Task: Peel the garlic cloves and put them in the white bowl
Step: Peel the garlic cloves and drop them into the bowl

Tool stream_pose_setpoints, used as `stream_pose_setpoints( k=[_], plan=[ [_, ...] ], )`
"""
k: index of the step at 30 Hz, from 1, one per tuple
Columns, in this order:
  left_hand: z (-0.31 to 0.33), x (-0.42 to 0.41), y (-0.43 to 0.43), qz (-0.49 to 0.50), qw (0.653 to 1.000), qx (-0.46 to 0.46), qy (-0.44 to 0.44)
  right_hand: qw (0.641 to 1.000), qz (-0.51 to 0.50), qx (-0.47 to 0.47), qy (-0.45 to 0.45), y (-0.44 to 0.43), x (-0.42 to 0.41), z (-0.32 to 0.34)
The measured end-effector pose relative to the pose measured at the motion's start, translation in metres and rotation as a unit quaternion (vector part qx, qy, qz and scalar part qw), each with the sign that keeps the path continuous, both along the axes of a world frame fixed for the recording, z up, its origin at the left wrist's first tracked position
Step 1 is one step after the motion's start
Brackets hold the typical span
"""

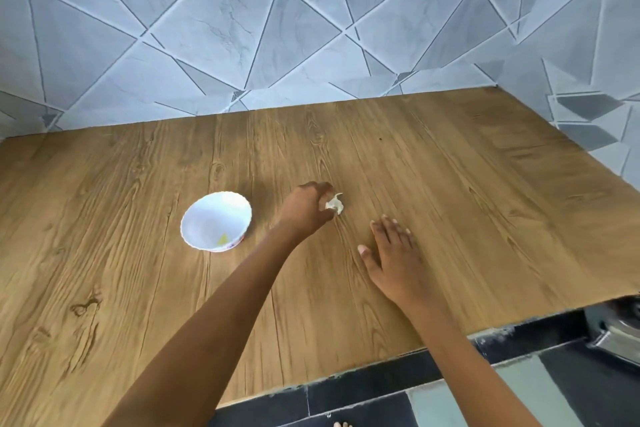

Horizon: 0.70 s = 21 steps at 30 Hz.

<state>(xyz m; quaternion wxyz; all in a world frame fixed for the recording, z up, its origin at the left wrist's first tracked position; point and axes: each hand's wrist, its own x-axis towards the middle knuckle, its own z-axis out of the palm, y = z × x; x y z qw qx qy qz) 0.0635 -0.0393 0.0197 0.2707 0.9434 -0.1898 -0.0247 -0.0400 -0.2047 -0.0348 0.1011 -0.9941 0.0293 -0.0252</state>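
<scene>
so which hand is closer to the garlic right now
Left. The left hand is on the garlic, fingers curled round it from its left side. The right hand is open and flat over the wooden counter, right of the garlic and nearer the person, not touching it.

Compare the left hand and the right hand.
The left hand is curled, pinching the garlic; the right hand is spread flat, holding nothing. The left hand reaches farther out, nearer the bowl; the right hand sits closer to the table edge. Both are bare and over the table.
</scene>
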Motion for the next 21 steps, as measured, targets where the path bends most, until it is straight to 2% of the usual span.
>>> stream_pose_setpoints(
  k=[5,7,10,12,14,16,17,19,21],
  plan=[
    [-0.017,0.003,-0.016,0.02,0.999,0.04,-0.011,1.0,0.003,0.021,-0.021,-0.002,0.0,-0.006],
    [-0.022,0.001,-0.017,0.029,0.999,0.016,-0.023,0.999,0.003,0.025,-0.031,-0.002,0.001,-0.009],
    [-0.022,-0.007,-0.011,0.053,0.988,-0.14,0.029,0.997,0.005,0.056,-0.052,-0.004,0.003,-0.013],
    [-0.015,-0.021,-0.007,0.058,0.954,-0.27,0.115,0.987,0.011,0.144,-0.073,-0.003,0.003,-0.011],
    [-0.009,-0.037,-0.002,0.057,0.906,-0.377,0.182,0.942,0.009,0.327,-0.07,0.002,0.003,0.003],
    [-0.007,-0.051,0.004,0.064,0.879,-0.426,0.206,0.849,-0.011,0.528,-0.031,0.011,0.003,0.022],
    [-0.007,-0.057,0.008,0.067,0.874,-0.434,0.207,0.8,-0.024,0.6,-0.01,0.016,0.005,0.028],
    [-0.008,-0.066,0.013,0.07,0.872,-0.438,0.209,0.743,-0.033,0.668,0.023,0.024,0.008,0.035],
    [-0.01,-0.073,0.017,0.068,0.87,-0.439,0.215,0.724,-0.026,0.688,0.038,0.03,0.01,0.035]
  ],
)
